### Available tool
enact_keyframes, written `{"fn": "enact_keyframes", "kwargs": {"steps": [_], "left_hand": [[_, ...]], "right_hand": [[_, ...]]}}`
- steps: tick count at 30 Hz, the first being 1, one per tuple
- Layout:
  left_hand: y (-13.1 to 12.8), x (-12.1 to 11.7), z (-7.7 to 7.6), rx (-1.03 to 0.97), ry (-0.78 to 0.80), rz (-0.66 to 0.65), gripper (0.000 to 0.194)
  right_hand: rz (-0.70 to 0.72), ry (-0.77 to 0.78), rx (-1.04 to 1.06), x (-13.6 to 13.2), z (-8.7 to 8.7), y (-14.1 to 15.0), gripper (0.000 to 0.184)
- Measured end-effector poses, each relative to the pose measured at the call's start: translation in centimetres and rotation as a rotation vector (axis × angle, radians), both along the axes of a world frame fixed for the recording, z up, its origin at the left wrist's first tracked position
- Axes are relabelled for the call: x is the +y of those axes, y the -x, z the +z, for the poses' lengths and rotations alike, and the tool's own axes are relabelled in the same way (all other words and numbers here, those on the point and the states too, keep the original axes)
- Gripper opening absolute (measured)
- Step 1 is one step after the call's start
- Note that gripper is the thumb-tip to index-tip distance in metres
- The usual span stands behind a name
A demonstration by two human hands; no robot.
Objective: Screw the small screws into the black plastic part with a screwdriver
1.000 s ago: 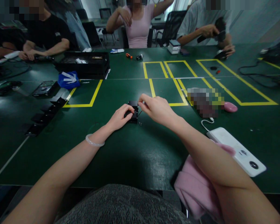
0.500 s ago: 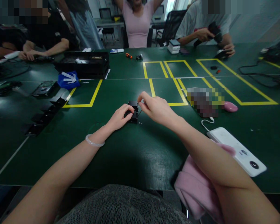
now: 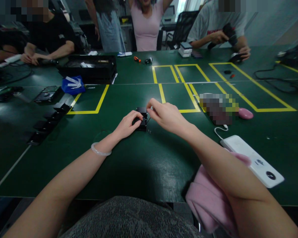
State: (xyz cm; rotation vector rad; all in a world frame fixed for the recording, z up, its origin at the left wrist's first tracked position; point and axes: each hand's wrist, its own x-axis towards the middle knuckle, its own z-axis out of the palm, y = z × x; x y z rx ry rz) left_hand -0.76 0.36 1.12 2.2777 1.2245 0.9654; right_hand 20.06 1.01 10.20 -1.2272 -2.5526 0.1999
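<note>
A small black block-shaped part [image 3: 142, 124] lies on the green table in front of me. My left hand [image 3: 127, 124] holds it from the left, with thumb and fingers bent over its top. At its right edge my right hand [image 3: 161, 112] is closed in a pinch. Below those fingertips a thin dark rod [image 3: 149, 120] shows, slanting beside the part; its upper end is hidden, and its exact kind is unclear. Several tiny screws [image 3: 149, 131] lie on the table just right of the part's near corner.
To the left stand several black parts in a row [image 3: 49, 123], a hard drive [image 3: 48, 94] and a blue pouch [image 3: 73, 85]. A black bin [image 3: 89, 71] sits behind. On the right are a white power bank [image 3: 253, 160] with a cable and a pink mouse-like object [image 3: 245, 113]. Co-workers sit opposite.
Both my hands and the black part stay almost in place. In the background, a standing person in jeans has shifted to the right.
</note>
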Motion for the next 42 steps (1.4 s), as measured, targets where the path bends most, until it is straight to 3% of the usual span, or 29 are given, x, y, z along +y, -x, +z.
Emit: {"fn": "enact_keyframes", "kwargs": {"steps": [42], "left_hand": [[-0.4,-0.49,0.51,0.078,-0.091,0.037,0.008]], "right_hand": [[-0.051,0.002,-0.055,-0.06,0.14,0.2,0.033]]}}
